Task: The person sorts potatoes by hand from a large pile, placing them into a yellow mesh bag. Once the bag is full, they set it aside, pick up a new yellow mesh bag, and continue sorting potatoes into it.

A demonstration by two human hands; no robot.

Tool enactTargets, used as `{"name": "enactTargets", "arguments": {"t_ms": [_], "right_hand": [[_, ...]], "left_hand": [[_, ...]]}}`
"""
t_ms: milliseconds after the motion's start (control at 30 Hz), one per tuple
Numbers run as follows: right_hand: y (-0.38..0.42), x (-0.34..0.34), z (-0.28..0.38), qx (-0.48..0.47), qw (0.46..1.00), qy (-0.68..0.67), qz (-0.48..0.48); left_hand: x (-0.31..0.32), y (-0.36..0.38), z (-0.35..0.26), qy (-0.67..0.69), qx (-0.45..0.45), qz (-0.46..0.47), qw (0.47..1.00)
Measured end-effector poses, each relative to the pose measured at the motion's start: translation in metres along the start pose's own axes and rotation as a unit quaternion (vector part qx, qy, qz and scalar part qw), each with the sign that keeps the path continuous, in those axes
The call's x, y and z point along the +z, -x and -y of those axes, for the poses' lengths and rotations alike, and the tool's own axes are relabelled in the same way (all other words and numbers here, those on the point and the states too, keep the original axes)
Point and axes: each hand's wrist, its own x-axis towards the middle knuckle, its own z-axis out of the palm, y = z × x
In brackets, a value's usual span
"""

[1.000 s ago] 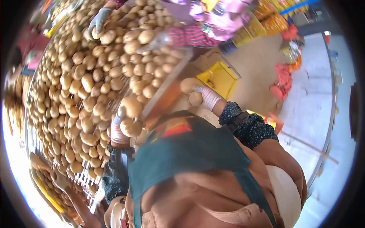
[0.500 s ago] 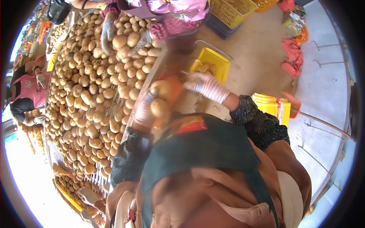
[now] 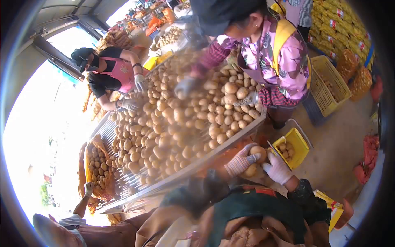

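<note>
Holding step, I'd judge: L hand [image 3: 238, 163] has fingers curled round 2 potatoes [image 3: 258, 152] btwn table [image 3: 228, 143] & yellow bucket [image 3: 302, 151], R hand [image 3: 278, 168] close by, grasp unclear; next move prob. needs steady L grip, rim clearance.

View is swung round; capped head [image 3: 230, 16] of nearest co-worker [image 3: 284, 57] is brought into frame. Left hand [image 3: 240, 162], with potatoes [image 3: 258, 153], is moved close beside right hand [image 3: 278, 168], near bucket [image 3: 302, 150].
</note>
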Motion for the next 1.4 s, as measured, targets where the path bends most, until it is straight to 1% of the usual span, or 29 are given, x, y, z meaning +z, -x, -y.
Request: {"name": "enactTargets", "arguments": {"t_ms": [33, 67, 100, 133, 167, 200, 267, 333, 367, 467, 500, 600, 633, 667, 733, 833, 933, 967, 1067, 1167, 1267, 1400], "right_hand": [[0.002, 0.003, -0.006, -0.032, 0.996, 0.077, -0.016], [0.0, 0.01, -0.016, 0.024, 0.998, 0.057, 0.002], [0.001, 0.014, -0.013, 0.012, 0.998, 0.055, -0.014], [-0.001, 0.021, -0.021, -0.014, 0.996, 0.081, -0.036], [-0.001, 0.02, -0.013, 0.004, 0.992, 0.12, -0.027], [-0.001, 0.02, -0.012, -0.001, 0.989, 0.144, -0.024], [0.0, 0.016, 0.002, -0.006, 0.984, 0.172, -0.032], [0.0, 0.013, 0.014, 0.007, 0.98, 0.198, -0.016], [-0.002, 0.011, 0.015, 0.006, 0.978, 0.21, -0.007], [-0.013, 0.007, -0.002, -0.049, 0.969, 0.241, 0.008], [-0.013, 0.009, -0.007, -0.058, 0.984, 0.169, -0.019], [-0.017, 0.023, -0.023, -0.185, 0.98, 0.027, -0.066], [-0.016, 0.027, -0.032, -0.176, 0.97, 0.155, -0.063], [-0.015, 0.029, -0.041, -0.165, 0.974, 0.13, -0.081], [-0.017, 0.025, -0.037, -0.143, 0.98, 0.08, -0.118], [-0.018, 0.024, -0.021, -0.119, 0.976, -0.086, -0.159], [-0.02, 0.019, -0.003, -0.12, 0.982, 0.035, -0.142], [-0.022, 0.018, -0.003, -0.127, 0.977, 0.088, -0.145], [-0.022, 0.016, -0.005, -0.13, 0.973, 0.112, -0.156], [-0.022, 0.015, -0.002, -0.153, 0.963, 0.145, -0.17], [-0.024, 0.011, 0.003, -0.151, 0.958, 0.173, -0.174], [-0.03, 0.011, 0.003, -0.133, 0.956, 0.21, -0.156]], "left_hand": [[0.002, 0.012, -0.04, 0.026, -0.037, 0.009, 0.999], [0.004, 0.01, -0.022, 0.087, -0.012, 0.014, 0.996], [0.005, 0.014, -0.024, 0.127, 0.003, 0.021, 0.992], [0.003, 0.018, -0.039, 0.169, -0.056, 0.039, 0.983], [0.001, 0.022, -0.039, 0.088, -0.043, 0.01, 0.995], [0.002, 0.024, -0.045, 0.085, 0.035, 0.029, 0.995], [-0.001, 0.028, -0.046, 0.096, -0.024, 0.042, 0.994], [-0.008, 0.027, -0.041, 0.097, -0.044, 0.058, 0.993], [-0.011, 0.035, -0.045, 0.126, -0.053, 0.082, 0.987], [-0.009, 0.04, -0.053, 0.208, -0.108, 0.048, 0.971], [-0.004, 0.04, -0.06, 0.242, -0.119, 0.027, 0.963], [-0.025, 0.027, -0.039, 0.335, -0.104, 0.074, 0.933], [-0.034, 0.024, -0.028, 0.388, -0.173, 0.076, 0.902], [-0.039, 0.022, -0.017, 0.389, -0.175, 0.069, 0.902], [-0.042, 0.017, -0.016, 0.392, -0.181, 0.055, 0.9], [-0.047, 0.012, -0.01, 0.359, -0.178, 0.081, 0.913], [-0.039, 0.008, -0.022, 0.308, -0.16, 0.072, 0.935], [-0.04, 0.005, -0.024, 0.308, -0.155, 0.092, 0.934], [-0.04, 0.001, -0.023, 0.275, -0.16, 0.067, 0.946], [-0.041, -0.001, -0.032, 0.266, -0.158, 0.091, 0.947], [-0.041, -0.002, -0.039, 0.279, -0.159, 0.102, 0.941], [-0.037, -0.004, -0.045, 0.271, -0.149, 0.079, 0.948]]}}
